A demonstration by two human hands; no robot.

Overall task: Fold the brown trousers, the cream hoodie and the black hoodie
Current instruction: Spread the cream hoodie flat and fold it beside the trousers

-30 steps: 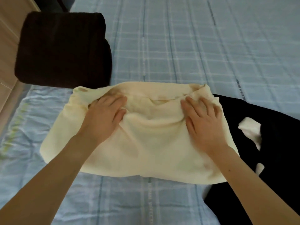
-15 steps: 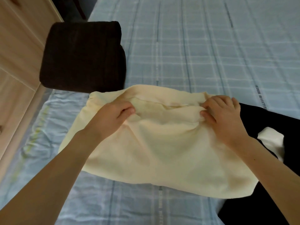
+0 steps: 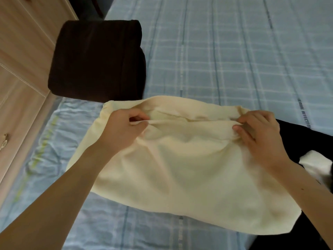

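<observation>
- My left hand [image 3: 124, 130] and right hand [image 3: 259, 134] each pinch the soft cream hoodie [image 3: 180, 168] at mid-frame.
- It lies on the pale blue checked bedsheet [image 3: 225, 60].
- Folded dark brown trousers [image 3: 97, 60] sit upper left, beside a light wooden cabinet [image 3: 21, 69].
- The black hoodie [image 3: 297, 134] lies at the right edge.

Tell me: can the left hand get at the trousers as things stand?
Probably yes, once it lets go. The left hand pinches the cream hoodie at its far edge, and the folded trousers lie just beyond that edge, with nothing between them.
</observation>
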